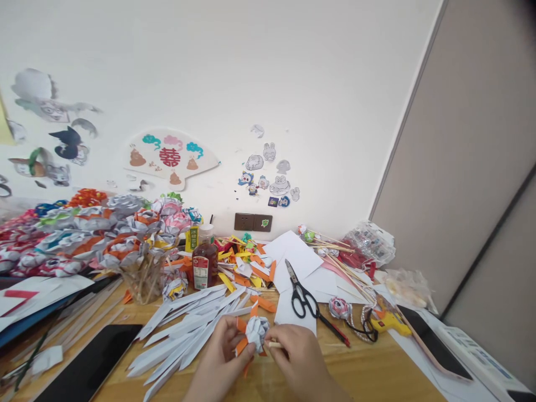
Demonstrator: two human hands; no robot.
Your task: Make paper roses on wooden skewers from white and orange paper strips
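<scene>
My left hand (229, 353) is closed around a paper flower (257, 330) with a white folded centre and orange strips sticking out around it. My right hand (299, 357) pinches a short pale wooden stick (274, 344), its tip close against the flower's right side; whether it touches the flower I cannot tell. Just left of the hands lie several folded white paper strips (184, 335). An orange paper strip (263, 303) rests behind the flower. Black-handled scissors (304, 301) lie beyond my right hand, on white paper sheets (293, 259).
Many finished paper flowers (96, 223) are heaped at the left. A bottle (204, 259) stands mid-table before a pile of orange and yellow strips (247, 262). Phones lie at the left (94, 363) and right (435, 340). A yellow glue gun (389, 322) sits near a red pen (335, 329).
</scene>
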